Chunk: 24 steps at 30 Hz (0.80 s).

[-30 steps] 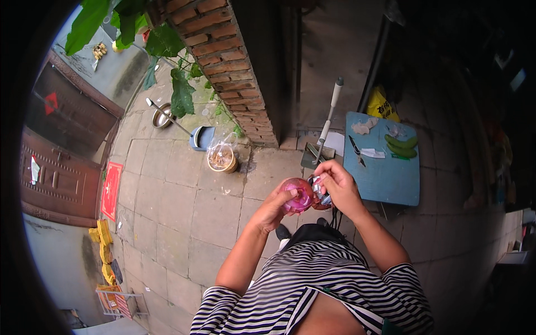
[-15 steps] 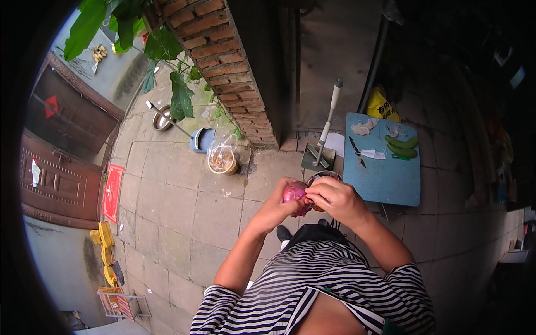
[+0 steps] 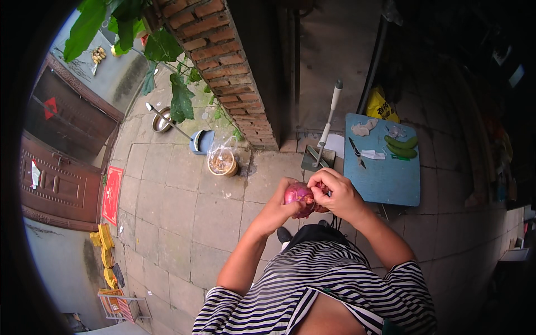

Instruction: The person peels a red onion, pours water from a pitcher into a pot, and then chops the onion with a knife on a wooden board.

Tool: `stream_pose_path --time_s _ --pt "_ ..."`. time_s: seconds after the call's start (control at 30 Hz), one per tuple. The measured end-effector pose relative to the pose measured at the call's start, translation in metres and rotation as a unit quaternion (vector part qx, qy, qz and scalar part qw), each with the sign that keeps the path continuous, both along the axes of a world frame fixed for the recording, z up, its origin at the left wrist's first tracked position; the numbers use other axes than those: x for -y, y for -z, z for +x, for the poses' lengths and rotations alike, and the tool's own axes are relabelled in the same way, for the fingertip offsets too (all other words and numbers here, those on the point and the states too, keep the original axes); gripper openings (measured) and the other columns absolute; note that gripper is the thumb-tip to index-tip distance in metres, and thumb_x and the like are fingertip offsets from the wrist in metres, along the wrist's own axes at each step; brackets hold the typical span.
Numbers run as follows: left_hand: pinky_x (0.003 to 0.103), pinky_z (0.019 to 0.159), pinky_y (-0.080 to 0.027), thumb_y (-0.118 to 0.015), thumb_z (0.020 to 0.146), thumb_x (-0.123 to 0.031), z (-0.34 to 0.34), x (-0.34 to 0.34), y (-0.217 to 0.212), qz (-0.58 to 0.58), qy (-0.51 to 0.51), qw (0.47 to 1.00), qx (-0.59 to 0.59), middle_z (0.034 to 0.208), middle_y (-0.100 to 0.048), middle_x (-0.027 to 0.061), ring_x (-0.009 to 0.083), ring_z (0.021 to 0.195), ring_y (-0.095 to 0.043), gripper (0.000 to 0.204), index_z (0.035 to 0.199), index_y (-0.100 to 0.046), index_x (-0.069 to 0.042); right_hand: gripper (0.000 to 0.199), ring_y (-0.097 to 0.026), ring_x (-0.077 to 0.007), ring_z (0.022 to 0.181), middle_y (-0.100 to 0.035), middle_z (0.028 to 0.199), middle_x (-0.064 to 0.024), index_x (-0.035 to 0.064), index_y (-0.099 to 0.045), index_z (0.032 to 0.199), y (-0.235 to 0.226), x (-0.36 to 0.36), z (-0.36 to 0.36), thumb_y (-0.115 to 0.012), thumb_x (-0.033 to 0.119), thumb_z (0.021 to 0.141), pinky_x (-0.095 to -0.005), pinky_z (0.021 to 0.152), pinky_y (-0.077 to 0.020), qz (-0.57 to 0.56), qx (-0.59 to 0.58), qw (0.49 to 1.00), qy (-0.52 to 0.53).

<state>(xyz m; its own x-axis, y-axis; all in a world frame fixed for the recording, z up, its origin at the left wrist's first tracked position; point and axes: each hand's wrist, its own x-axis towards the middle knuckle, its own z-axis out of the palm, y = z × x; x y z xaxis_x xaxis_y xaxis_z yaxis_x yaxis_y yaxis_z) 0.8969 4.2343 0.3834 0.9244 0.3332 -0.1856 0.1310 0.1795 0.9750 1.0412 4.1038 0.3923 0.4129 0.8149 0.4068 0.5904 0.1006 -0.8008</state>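
Observation:
A shiny purple-red onion point(image 3: 296, 193) sits in front of my waist, with my left hand point(image 3: 274, 211) wrapped round its left side and the thumb along its lower edge. At its right side my right hand point(image 3: 341, 195) is closed in a pinch, thumb against forefinger; whatever lies between the tips is too small to make out. Ragged reddish-brown skin shows on the onion's right side, partly covered by the right fingers.
Right of my hands stands a blue table point(image 3: 379, 181) with green cucumbers point(image 3: 402, 146), dark-handled scissors point(image 3: 357, 152) and crumpled plastic. Ahead are a long-handled dustpan point(image 3: 318, 157), a bagged basket point(image 3: 222, 162), a blue dustpan point(image 3: 202, 140) and a brick pillar point(image 3: 234, 84).
My right hand has shifted slightly up, its fingertips lifting along the onion's upper right edge. My left hand keeps its hold almost in place.

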Motion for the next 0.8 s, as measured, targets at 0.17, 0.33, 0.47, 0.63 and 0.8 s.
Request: stream_pose_path --time_s 0.17,0.33,0.47,0.63,0.8 --pt "0.022 0.054 -0.043 -0.053 0.081 -0.019 -0.005 -0.009 0.004 -0.093 0.021 0.994 -0.047 0.09 -0.06 0.0078 0.0114 0.065 -0.056 0.041 0.119 -0.045 -0.004 0.021 -0.062 -0.0185 0.073 -0.06 0.087 -0.0071 0.0022 -0.067 0.1 -0.008 0.01 -0.007 -0.066 -0.004 0.08 -0.0289 0.065 -0.0508 -0.002 -0.067 0.997 -0.044" --pt "0.021 0.052 -0.042 -0.051 0.08 -0.019 -0.007 -0.01 -0.003 -0.089 0.054 0.993 -0.05 0.09 -0.06 0.0077 0.0111 0.064 -0.056 0.039 0.116 -0.048 -0.004 0.021 -0.063 -0.0191 0.078 -0.062 0.09 -0.008 0.0018 -0.07 0.099 -0.01 0.014 -0.002 -0.069 -0.003 0.079 -0.0291 0.068 -0.0513 0.007 -0.018 0.995 -0.093" --pt "0.023 0.064 -0.044 -0.053 0.076 -0.019 -0.009 -0.012 -0.002 -0.069 0.083 0.992 -0.06 0.094 -0.058 0.0051 0.0113 0.077 -0.054 0.038 0.111 -0.052 -0.004 0.024 -0.063 -0.0196 0.078 -0.064 0.089 -0.0078 0.0036 -0.071 0.098 -0.017 0.017 0.002 -0.071 -0.003 0.075 -0.0287 0.067 -0.0514 0.009 0.007 0.989 -0.15" --pt "0.025 0.076 -0.042 -0.055 0.072 -0.017 -0.01 -0.013 -0.008 -0.054 0.125 0.989 -0.062 0.096 -0.055 0.0034 0.0118 0.087 -0.05 0.04 0.109 -0.053 -0.003 0.021 -0.063 -0.0219 0.078 -0.064 0.087 -0.0082 0.0026 -0.069 0.093 -0.02 0.02 0.002 -0.069 -0.004 0.074 -0.0304 0.069 -0.0507 0.003 0.017 0.981 -0.194" --pt "0.024 0.073 -0.042 -0.054 0.072 -0.016 -0.012 -0.01 -0.011 -0.042 0.125 0.991 -0.037 0.096 -0.055 0.003 0.011 0.086 -0.05 0.04 0.11 -0.052 -0.003 0.017 -0.063 -0.0227 0.077 -0.063 0.085 -0.0084 0.0006 -0.066 0.088 -0.02 0.02 -0.002 -0.067 -0.006 0.073 -0.031 0.068 -0.0508 0.021 0.054 0.98 -0.191"
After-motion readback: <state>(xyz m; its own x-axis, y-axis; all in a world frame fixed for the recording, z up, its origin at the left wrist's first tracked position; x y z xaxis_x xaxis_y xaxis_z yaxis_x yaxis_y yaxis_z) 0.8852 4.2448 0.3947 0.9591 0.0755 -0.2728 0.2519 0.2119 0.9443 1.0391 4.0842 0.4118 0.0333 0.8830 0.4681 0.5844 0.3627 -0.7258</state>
